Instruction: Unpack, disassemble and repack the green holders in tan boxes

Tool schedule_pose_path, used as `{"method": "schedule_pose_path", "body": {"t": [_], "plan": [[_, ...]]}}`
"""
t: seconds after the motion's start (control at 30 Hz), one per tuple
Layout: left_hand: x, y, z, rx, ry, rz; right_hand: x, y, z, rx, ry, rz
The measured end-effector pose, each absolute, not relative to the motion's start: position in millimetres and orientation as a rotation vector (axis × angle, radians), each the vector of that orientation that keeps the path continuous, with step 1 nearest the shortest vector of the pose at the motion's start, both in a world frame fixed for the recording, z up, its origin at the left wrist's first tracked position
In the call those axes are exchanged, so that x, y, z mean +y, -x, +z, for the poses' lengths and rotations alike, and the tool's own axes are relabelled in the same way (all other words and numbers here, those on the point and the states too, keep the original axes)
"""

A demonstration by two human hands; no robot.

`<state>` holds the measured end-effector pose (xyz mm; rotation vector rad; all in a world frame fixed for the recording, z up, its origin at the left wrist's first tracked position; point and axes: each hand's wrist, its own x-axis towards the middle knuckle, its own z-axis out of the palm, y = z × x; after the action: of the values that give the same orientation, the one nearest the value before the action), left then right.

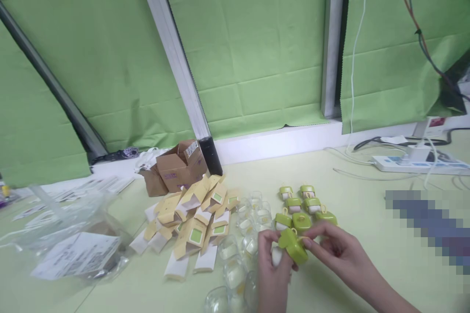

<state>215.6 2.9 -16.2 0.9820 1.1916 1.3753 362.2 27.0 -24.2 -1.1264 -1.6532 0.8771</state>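
My left hand is closed around a small green-and-white case with a rounded, glossy green top and a white lower part. My right hand pinches at the yellowish loop on the case's side, with thumb and forefinger together. Just beyond my hands, several similar green-and-white cases stand in loose rows on the table, most with a small loop on top. Left of my left hand are several clear plastic shells, some partly hidden by it.
Several small yellow-and-white cartons lie heaped left of the shells. Behind them are an open brown cardboard box and a black cylinder. A clear plastic bag with printed paper lies left. A power strip with cables sits at the back right.
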Motion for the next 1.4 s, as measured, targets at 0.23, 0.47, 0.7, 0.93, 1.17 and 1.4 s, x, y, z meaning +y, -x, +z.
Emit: {"method": "schedule_pose_path", "body": {"t": [0.23, 0.47, 0.7, 0.93, 1.17, 1.4], "plan": [[3, -213, -14, 1.093, -1.172, 1.269, 24, -365, -26, -1.746, 1.008, 0.853], [3, -215, -14, 1.062, -1.114, 1.160, 21, -375, -5, -1.842, 1.003, 0.998], [7, -215, -6, 1.064, -1.131, 1.145, 18, -365, -1, -1.793, 1.132, 1.070], [56, -173, 36, 1.665, -1.923, 0.614, 39, -383, 6, -1.252, 1.156, 0.933], [154, -144, 54, 1.884, -2.166, 0.212, 38, -376, -1, -1.169, 0.964, 0.906], [166, -145, 33, 1.686, -2.330, 0.245, 50, -409, 3, -1.500, 1.275, 0.680]]}}
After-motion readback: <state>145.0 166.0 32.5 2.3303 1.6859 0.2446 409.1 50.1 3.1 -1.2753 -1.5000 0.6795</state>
